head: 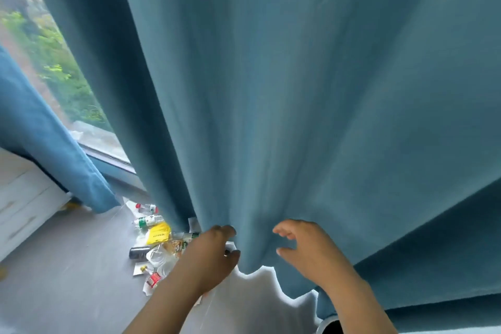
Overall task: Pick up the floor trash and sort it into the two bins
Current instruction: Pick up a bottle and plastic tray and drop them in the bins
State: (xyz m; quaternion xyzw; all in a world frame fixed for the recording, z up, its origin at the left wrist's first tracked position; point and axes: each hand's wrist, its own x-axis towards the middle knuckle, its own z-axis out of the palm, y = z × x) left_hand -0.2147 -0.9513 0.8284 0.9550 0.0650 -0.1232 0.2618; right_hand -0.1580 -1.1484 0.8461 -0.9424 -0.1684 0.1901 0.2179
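Left hand [208, 255] and right hand [306, 249] meet a blue curtain [298, 116] hem beside floor trash [157, 247].
Left fingers pinch a fold; right fingers spread, holding nothing. Floor trash lies at nine o'clock, partly under cloth; best sweep the curtain toward three o'clock first.

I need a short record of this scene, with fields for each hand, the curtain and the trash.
left hand: grips a fold of the curtain
right hand: open, fingers spread, beside the curtain
curtain: blue, hangs down to the floor
trash: bottles, yellow packet, dark can and wrappers on the floor, left of the curtain
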